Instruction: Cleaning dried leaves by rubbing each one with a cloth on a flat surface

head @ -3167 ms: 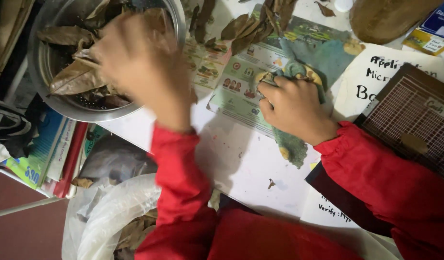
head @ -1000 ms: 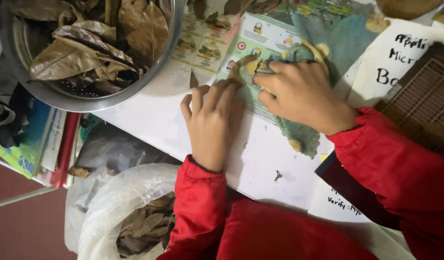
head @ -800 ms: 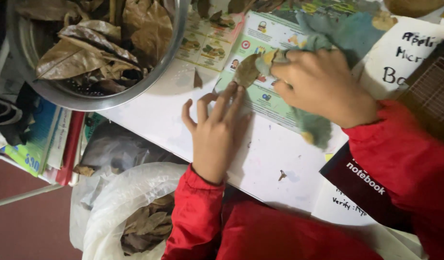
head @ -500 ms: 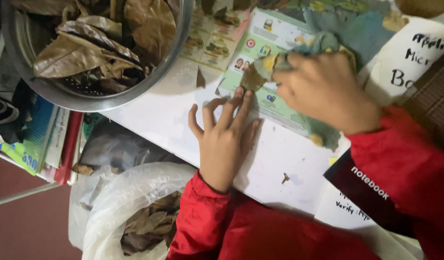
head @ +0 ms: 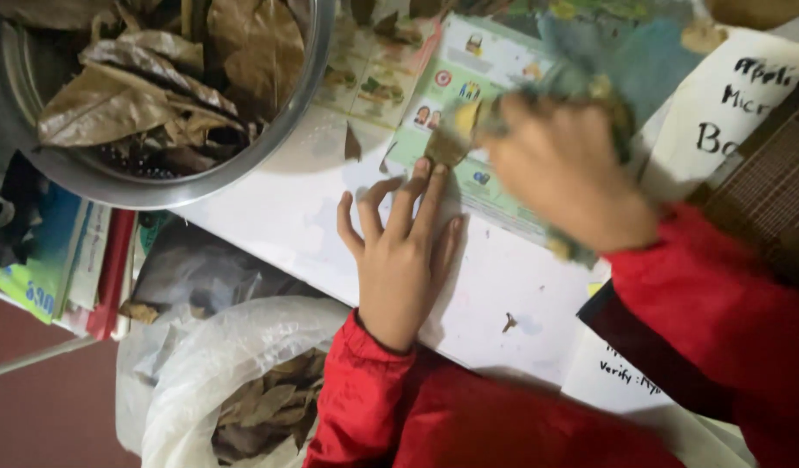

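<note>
— What's under the hands in the head view?

— A small dry leaf (head: 449, 143), brown with a yellowish patch, curled at its edges. It lies on the printed paper sheet (head: 469, 82) with small coloured pictures, just right of the steel bowl (head: 317, 61).

— And the hands?

— The left hand (head: 399, 251) lies flat on the white table (head: 278, 217), below and right of the bowl, fingers spread wide, holding nothing. Its longest fingertips (head: 423, 166) reach the lower edge of the leaf and seem to touch it. The right hand (head: 568, 165) is further right of the bowl, over the same sheet, fingers curled. It is blurred, so I'd only say it seems to pinch the leaf's right side together with a bluish-green cloth (head: 625, 65); how tightly, I cannot tell.

— What's in the bowl?

— A heap of larger dried leaves (head: 148, 87), tan and grey-brown, crumpled and overlapping, with dark bits beneath.

— Anything else near it?

— Two leaf scraps (head: 352, 143) lie on the table just beside the rim. Below the bowl, a clear plastic bag (head: 235, 390) holds more brown leaves. Left of that stands a stack of books (head: 70, 260). Both sleeves are red.
</note>
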